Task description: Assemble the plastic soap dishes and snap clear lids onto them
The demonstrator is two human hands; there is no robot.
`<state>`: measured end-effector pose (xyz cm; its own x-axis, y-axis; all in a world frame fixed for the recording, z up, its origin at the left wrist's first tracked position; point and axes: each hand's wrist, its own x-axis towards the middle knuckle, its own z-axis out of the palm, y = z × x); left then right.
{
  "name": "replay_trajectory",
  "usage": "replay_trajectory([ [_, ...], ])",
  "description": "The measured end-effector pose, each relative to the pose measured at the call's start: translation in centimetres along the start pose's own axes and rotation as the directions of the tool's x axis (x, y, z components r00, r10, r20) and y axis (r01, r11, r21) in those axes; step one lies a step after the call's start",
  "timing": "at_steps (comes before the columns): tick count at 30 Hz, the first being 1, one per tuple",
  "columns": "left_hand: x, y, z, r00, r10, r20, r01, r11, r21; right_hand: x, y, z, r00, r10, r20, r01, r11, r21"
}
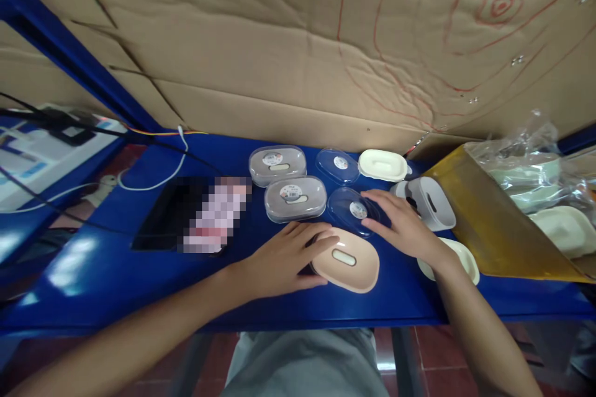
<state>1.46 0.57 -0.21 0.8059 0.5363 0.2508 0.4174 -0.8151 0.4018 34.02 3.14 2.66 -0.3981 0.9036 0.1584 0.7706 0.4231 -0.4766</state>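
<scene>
A peach oval plastic box [361, 276] with a pale slotted insert in its top lies near the table's front edge. My left hand [284, 260] grips its left end, fingers over the top and thumb along the near side. Behind it, a clear oval plastic cover [343, 211] with a round sticker lies on the table. The fingers and thumb of my right hand [405, 226] are closed on the right side of that cover. Two grey oval boxes under clear covers, one behind [278, 167] and one in front [295, 200], stand to the left.
Another clear cover [333, 164] and cream trays [382, 164] [459, 257] lie nearby. Grey parts [433, 201] stand beside a yellow-edged carton [447, 223] holding bagged pieces. A dark device [162, 217] and a white cable [153, 186] occupy the left; cardboard [233, 43] walls the back.
</scene>
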Motion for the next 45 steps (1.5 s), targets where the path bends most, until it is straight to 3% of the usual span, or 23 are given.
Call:
replay_trajectory([
  [2, 0.0, 0.1, -0.1, 1.000, -0.022, 0.003, 0.022, 1.000, -0.017, -0.2, -0.3, 0.6, 0.998, -0.043, 0.043, 0.047, 0.995, -0.083],
  [7, -0.5, 0.2, -0.6, 0.999, -0.047, 0.025, 0.048, 0.997, -0.053, -0.8, 0.2, 2.5, 0.999, 0.030, 0.036, -0.020, 0.972, -0.234],
  [10, -0.8, 0.1, -0.6, 0.998, -0.052, 0.029, 0.055, 0.989, -0.137, -1.1, 0.4, 2.3, 1.000, 0.021, 0.007, -0.020, 0.993, -0.118],
  [13, -0.8, 0.0, -0.4, 0.998, -0.059, -0.008, 0.057, 0.984, -0.168, -1.5, 0.2, 0.7, 1.000, -0.014, -0.006, 0.014, 0.997, 0.073],
  [18, -0.4, -0.2, 0.1, 0.987, -0.115, -0.112, 0.100, 0.986, -0.137, -2.5, -0.8, -2.1, 0.989, -0.111, 0.102, 0.084, 0.969, 0.234],
  [22, -0.4, -0.4, 0.5, 0.968, -0.178, -0.178, 0.151, 0.977, -0.153, -2.6, -1.5, -1.9, 0.965, -0.201, 0.170, 0.150, 0.951, 0.270],
  [27, -0.4, -0.4, 1.1, 0.953, -0.247, -0.175, 0.211, 0.957, -0.199, -2.7, -1.8, -0.4, 0.964, -0.196, 0.179, 0.154, 0.962, 0.223],
  [33, -0.2, -0.3, 0.9, 0.947, -0.244, -0.207, 0.201, 0.957, -0.210, -3.3, -2.6, 0.5, 0.958, -0.186, 0.220, 0.172, 0.982, 0.082],
  [38, -0.2, -0.2, 0.3, 0.958, -0.251, -0.142, 0.226, 0.960, -0.166, -3.0, -3.2, 1.1, 0.959, -0.222, 0.178, 0.217, 0.975, 0.047],
  [45, -0.6, -0.9, 0.9, 0.963, -0.188, -0.192, 0.181, 0.982, -0.053, -2.8, -3.5, 1.3, 0.948, -0.272, 0.164, 0.274, 0.962, 0.011],
])
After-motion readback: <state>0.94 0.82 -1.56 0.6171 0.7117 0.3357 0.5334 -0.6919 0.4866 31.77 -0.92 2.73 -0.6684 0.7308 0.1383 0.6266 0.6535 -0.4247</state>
